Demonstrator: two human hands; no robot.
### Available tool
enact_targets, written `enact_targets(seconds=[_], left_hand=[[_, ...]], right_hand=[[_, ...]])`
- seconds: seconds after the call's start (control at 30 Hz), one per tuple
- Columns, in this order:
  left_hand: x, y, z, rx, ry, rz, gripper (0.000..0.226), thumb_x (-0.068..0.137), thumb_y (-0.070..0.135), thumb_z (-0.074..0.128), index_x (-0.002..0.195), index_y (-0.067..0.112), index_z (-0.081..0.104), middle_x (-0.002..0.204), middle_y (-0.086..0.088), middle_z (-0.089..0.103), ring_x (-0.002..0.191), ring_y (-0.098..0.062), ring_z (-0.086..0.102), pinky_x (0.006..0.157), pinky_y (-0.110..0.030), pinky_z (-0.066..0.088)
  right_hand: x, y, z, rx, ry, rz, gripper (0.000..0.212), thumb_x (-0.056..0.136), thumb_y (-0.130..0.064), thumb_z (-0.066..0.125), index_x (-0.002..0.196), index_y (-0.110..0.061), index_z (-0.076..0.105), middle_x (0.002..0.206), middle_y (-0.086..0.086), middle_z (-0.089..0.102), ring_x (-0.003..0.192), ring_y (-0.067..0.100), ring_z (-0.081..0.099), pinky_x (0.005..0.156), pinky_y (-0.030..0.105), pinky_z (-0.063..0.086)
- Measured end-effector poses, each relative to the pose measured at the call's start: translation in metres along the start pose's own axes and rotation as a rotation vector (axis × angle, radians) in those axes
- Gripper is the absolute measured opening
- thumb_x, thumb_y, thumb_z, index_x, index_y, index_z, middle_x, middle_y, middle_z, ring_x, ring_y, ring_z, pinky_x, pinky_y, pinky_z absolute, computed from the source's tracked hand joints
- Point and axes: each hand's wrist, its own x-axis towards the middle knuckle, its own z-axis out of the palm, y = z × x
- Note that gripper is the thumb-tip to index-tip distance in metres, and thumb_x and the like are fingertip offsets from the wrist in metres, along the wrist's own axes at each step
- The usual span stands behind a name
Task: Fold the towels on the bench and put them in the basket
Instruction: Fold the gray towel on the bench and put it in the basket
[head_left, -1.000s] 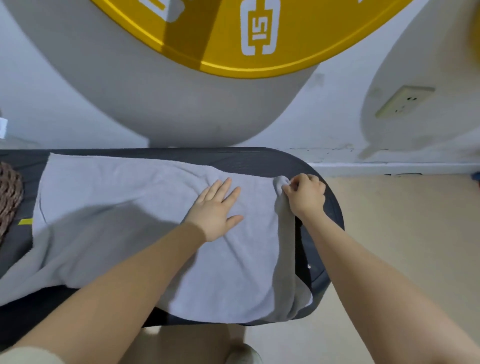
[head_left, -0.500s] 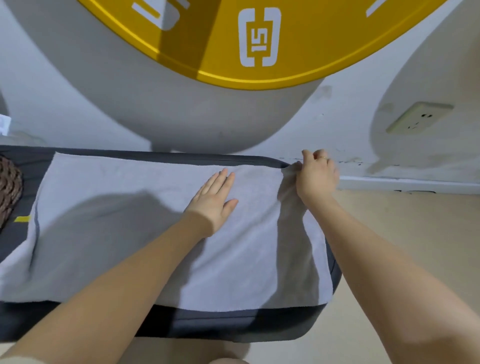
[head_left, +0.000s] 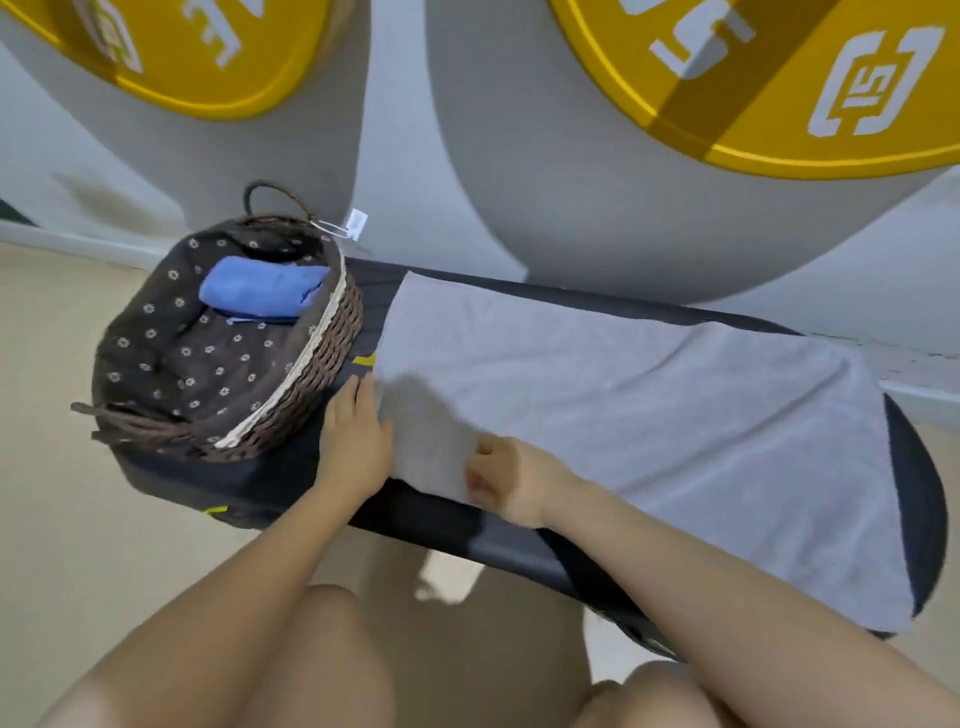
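While one blue towel (head_left: 262, 291) already sits folded in the basket (head_left: 311, 374) at the bench's (head_left: 519, 540) left end, the grey towel (head_left: 649, 405) lies spread flat, unfolded — approx. halfway, I'd say. Left hand (head_left: 356, 441) rests flat, fingers together, on its left edge; right hand (head_left: 511, 478) pinches the near edge — first fold yet to come.

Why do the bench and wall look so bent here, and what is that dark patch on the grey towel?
Head view: the wide-angle lens bows the dark padded bench and the wall behind it. The dark patch on the grey terry towel looks like a shadow cast beside the left hand and right hand; the yellow wall graphics are slightly smeared.
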Motion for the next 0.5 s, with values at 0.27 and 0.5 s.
enact_targets(seconds=[0.27,0.5], left_hand=[[0.002,-0.04,-0.013,-0.335,-0.025,-0.176,0.026,0.092,0.027,0.052,0.103,0.003,0.058,0.112,-0.014,0.052,0.109,-0.032,0.044,0.088,-0.035,0.034],[-0.017,-0.062,-0.019,-0.225,0.014,-0.182,0.022,0.094,0.03,0.046,0.101,0.009,0.045,0.089,-0.011,0.055,0.086,-0.034,0.054,0.066,-0.036,0.039]], right_hand=[[0.0,-0.028,0.019,-0.26,0.041,0.15,0.034,0.094,-0.033,0.043,0.121,-0.012,0.044,0.132,0.007,0.041,0.12,0.028,0.041,0.076,0.033,0.04],[0.0,-0.037,0.022,-0.269,0.059,0.199,0.032,0.092,-0.014,0.04,0.124,-0.019,0.043,0.122,0.005,0.051,0.105,0.028,0.054,0.069,0.031,0.035]])
